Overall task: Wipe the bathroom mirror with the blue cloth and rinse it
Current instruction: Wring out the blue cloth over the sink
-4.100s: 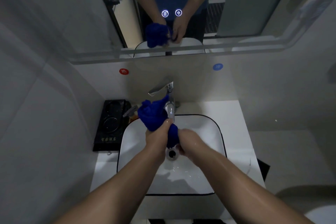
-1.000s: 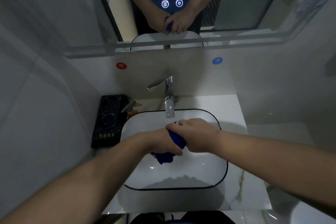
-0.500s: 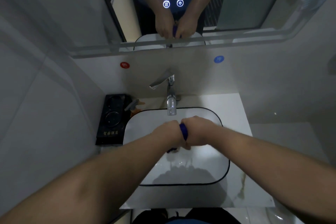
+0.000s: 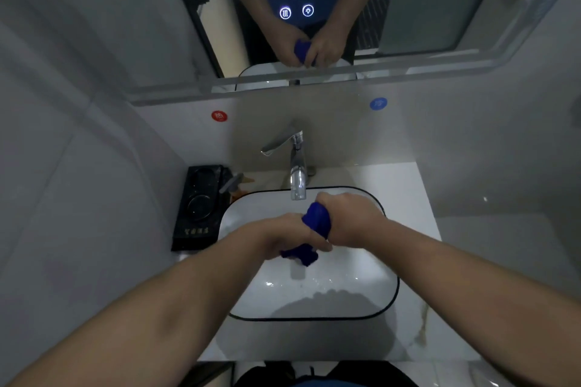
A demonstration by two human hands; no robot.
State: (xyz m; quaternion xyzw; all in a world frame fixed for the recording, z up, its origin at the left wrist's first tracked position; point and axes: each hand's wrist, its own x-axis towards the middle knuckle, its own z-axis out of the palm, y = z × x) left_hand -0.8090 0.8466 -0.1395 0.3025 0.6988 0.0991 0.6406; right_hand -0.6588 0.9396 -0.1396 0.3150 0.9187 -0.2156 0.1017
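Note:
Both of my hands grip the blue cloth, twisted into a tight roll over the white sink. My left hand holds its lower end, where a crumpled tail hangs out. My right hand holds the upper end just below the chrome faucet. A thin trickle of water falls from the cloth into the basin. The mirror on the wall above reflects both hands and the cloth.
A black tray with round recesses sits on the counter left of the sink, with a small tool beside it. Red and blue round stickers mark the wall under the mirror. White counter lies to the right.
The hands have twisted against each other: my right hand rose toward the faucet and my left dropped, so more of the blue cloth shows between them than half a second ago.

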